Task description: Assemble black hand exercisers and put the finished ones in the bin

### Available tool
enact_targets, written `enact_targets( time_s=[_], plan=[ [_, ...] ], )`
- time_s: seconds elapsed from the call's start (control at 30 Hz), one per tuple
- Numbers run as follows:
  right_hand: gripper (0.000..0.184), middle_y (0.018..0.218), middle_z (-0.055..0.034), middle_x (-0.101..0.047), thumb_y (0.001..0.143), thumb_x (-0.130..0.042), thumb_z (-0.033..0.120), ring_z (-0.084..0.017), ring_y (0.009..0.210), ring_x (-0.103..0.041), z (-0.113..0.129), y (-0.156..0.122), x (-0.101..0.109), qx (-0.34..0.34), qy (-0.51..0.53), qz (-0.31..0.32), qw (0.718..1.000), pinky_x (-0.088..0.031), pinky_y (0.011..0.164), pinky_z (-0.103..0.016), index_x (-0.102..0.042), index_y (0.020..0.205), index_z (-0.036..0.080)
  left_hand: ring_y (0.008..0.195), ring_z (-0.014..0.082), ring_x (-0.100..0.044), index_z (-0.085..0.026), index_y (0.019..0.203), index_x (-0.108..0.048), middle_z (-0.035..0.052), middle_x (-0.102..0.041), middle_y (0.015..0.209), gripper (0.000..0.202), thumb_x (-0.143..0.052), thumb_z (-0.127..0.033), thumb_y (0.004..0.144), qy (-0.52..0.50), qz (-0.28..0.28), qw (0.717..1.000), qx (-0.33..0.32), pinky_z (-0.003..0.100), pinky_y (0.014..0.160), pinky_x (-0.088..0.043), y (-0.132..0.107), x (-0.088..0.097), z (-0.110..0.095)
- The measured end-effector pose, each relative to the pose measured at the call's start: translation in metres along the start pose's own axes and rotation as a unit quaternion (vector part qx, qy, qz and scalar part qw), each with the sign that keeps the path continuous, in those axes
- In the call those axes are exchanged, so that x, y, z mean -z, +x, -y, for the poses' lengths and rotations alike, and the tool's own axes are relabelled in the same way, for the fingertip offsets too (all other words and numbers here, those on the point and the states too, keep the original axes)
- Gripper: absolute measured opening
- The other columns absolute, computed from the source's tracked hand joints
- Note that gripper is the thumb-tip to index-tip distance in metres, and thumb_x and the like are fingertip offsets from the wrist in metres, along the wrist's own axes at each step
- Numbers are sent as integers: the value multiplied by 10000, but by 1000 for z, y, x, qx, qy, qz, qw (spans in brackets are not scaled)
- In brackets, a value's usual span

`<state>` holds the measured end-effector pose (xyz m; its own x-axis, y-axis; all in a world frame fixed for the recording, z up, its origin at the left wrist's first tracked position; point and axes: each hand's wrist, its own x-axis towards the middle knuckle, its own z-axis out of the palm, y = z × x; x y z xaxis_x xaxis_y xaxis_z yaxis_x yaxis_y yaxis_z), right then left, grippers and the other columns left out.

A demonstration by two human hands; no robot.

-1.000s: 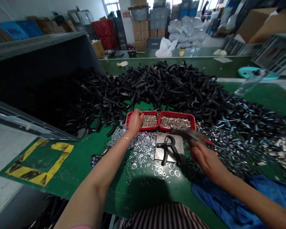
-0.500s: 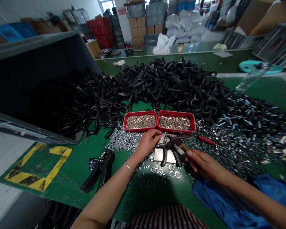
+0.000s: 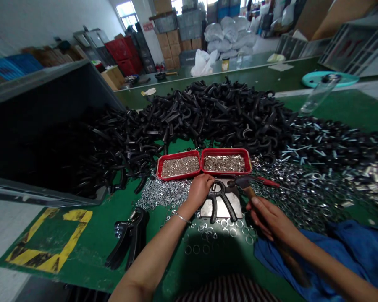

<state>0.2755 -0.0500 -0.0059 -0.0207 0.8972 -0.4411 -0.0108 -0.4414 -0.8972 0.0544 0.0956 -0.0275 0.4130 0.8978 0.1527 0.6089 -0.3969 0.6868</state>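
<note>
A black two-handled clamp lies on a pale metal plate, its handles spread toward me. At its upper left, my left hand is closed, fingertips pinched together against the clamp's top end; what they grip is hidden. My right hand is wrapped round the wooden handle of a hammer. The dark hammer head hangs just right of the clamp's top, apart from it. Several thin metal rings lie below the plate.
Two red trays of small metal pins stand behind the plate. A big heap of black handle parts spreads behind them. Loose nuts lie left; a red screwdriver and blue cloth lie right. Assembled clamps rest left. A grey crate tilts open.
My right hand has drawn the hammer head off the clamp, up and to the right, uncovering its top. My left hand stays at the clamp. The whole view has shifted slightly.
</note>
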Motion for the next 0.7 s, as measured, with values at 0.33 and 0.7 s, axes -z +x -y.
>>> enact_targets(
  time_s=[0.33, 0.7],
  plan=[
    [433, 646, 60, -576, 927, -501, 619, -37, 307, -367, -3, 0, 0, 14, -6, 24, 1000, -274, 274, -162, -533, 1058, 208, 913, 203, -628, -141, 931, -674, 83, -686, 945, 187, -502, -201, 972, 131, 14, 990, -51, 322, 868, -470, -3, -2, -3],
    [411, 665, 13, -593, 964, -415, 575, -155, 545, -552, 31, 16, 21, 87, -277, 27, 957, -398, 499, -270, -585, 1003, 203, 994, 233, -574, -127, 1056, -624, 103, -635, 1016, 176, -476, -181, 979, 241, 29, 961, -134, 386, 919, -461, -9, -7, 0]
  ],
)
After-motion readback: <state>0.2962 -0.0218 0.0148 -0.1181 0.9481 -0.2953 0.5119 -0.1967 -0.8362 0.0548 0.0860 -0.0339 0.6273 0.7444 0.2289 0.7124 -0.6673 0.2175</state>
